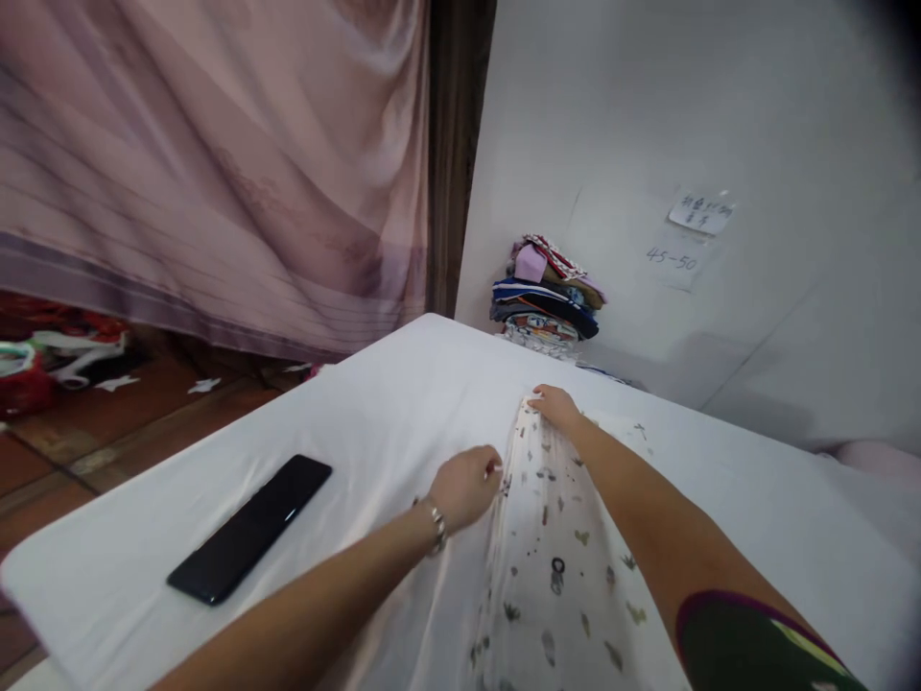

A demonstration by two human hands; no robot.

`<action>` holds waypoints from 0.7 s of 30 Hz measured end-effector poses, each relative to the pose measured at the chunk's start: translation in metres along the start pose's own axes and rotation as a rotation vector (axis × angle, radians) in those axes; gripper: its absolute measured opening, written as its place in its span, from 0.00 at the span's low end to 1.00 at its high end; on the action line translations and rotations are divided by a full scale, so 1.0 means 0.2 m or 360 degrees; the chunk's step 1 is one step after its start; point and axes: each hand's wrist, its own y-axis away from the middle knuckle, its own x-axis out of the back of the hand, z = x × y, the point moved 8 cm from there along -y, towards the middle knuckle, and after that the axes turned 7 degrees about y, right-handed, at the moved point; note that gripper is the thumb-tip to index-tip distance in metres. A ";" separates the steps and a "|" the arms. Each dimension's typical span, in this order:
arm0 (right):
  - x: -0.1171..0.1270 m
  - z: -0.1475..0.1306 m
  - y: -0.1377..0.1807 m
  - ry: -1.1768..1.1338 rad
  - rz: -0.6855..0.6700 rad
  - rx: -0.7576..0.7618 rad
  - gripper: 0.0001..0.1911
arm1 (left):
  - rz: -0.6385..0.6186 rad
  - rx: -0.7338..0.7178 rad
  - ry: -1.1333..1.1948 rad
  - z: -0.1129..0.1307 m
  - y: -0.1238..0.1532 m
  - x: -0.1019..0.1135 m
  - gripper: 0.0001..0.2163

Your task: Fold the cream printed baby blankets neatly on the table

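A thin white cloth [568, 547] printed with small leaf and cactus shapes lies over the white-covered table, gathered into folds along its left side. My right hand [557, 407] is closed on its far end, fingers pinching the fabric. Nearer to me, my left hand [466, 485] pinches the left edge of the same cloth between thumb and fingers. A bracelet circles my left wrist. The cloth's near end runs out of the bottom of the view, partly behind my right forearm.
A black phone [250, 528] lies on the white table [374, 403] at left. Folded clothes [551, 288] are stacked beyond the far edge, against a white wall bearing handwritten paper notes [701, 211]. A pink curtain [237, 144] hangs at left; a red container [27, 379] stands on the tiled floor.
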 end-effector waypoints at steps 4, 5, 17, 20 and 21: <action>-0.01 0.01 -0.02 -0.0021 -0.0011 0.0024 0.21 | 0.0003 -0.0221 -0.0331 0.08 -0.46 -0.10 0.16; -0.01 0.01 -0.02 -0.0030 -0.0011 0.0038 0.21 | -0.0011 -0.0244 -0.0370 0.09 -0.55 -0.14 0.17; 0.03 0.16 -0.03 -0.0075 -0.0222 0.0210 0.26 | -0.0086 -0.0152 -0.0616 0.03 -0.82 -0.33 0.17; 0.06 0.22 -0.01 -0.0013 -0.0293 0.0228 0.30 | -0.0073 -0.0127 -0.0642 0.04 -0.82 -0.32 0.18; 0.06 0.24 -0.01 0.0003 -0.0320 0.0228 0.31 | -0.0066 -0.0118 -0.0648 0.04 -0.82 -0.32 0.18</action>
